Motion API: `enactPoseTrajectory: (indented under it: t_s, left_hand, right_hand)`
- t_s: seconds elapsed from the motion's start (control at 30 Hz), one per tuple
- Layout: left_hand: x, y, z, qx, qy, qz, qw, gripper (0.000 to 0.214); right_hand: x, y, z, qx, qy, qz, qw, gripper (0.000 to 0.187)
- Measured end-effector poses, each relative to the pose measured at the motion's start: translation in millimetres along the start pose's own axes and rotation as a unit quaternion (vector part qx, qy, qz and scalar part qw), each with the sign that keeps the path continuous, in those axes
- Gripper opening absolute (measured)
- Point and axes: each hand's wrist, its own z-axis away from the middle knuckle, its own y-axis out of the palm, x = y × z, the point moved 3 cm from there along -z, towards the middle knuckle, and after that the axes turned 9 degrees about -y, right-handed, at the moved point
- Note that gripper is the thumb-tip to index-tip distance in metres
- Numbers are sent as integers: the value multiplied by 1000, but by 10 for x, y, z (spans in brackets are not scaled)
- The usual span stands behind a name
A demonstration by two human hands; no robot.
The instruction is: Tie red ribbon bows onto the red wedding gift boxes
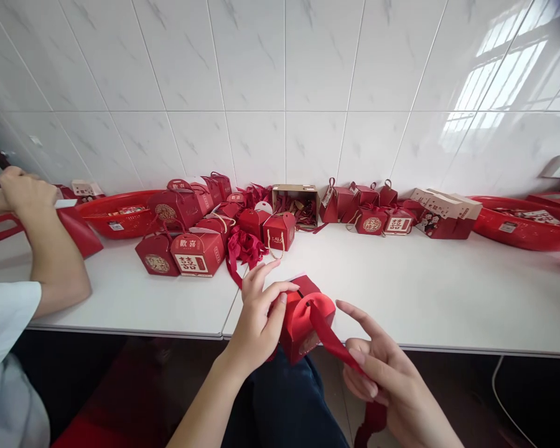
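Observation:
A small red gift box [303,336] is held at the table's front edge, just above my lap. My left hand [264,311] grips it from the left, thumb and fingers against its side and top. A dark red ribbon [329,339] comes out through the opening at the box's top. My right hand [378,361] pinches this ribbon between thumb and fingers, and its loose end hangs below the hand. The right index finger stretches toward the box. Part of the box's left side is hidden behind my left hand.
Finished-looking red boxes [198,255] cluster at the back left by a bunch of ribbon [247,246]. An open carton [296,205] holds ribbons. More boxes [371,221] stand right of it. Red basins [527,227] sit at both sides. Another person's arm [56,249] is at left.

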Motion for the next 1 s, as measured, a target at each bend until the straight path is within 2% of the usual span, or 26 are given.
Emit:
enactPoseTrajectory:
  t_s: [0.23, 0.5, 0.53, 0.63, 0.7, 0.83, 1.0]
  left_hand:
    - [37, 97, -21, 38, -3, -4, 999, 27]
    - [19, 115, -26, 43, 2, -5, 999, 28]
    - [22, 118, -27, 42, 3, -4, 999, 30]
    - [29, 126, -27, 42, 5, 1, 999, 33]
    - [33, 130, -28, 45, 3, 3, 999, 33]
    - [37, 128, -33, 52, -3, -1, 999, 32]
    - [41, 129, -47, 60, -9, 1, 998, 33]
  right_hand:
    - [-152, -57, -4, -9, 31, -146, 989, 45]
    - [-273, -191, 41, -16, 60, -272, 960, 13]
    - [-274, -185, 49, -12, 64, -279, 958, 13]
    - [-281, -144, 66, 13, 82, -300, 950, 31]
    - [-295, -119, 68, 31, 93, -330, 939, 35]
    - [-355, -108, 47, 46, 113, -428, 895, 36]
    - [-418, -119, 5, 34, 127, -523, 842, 34]
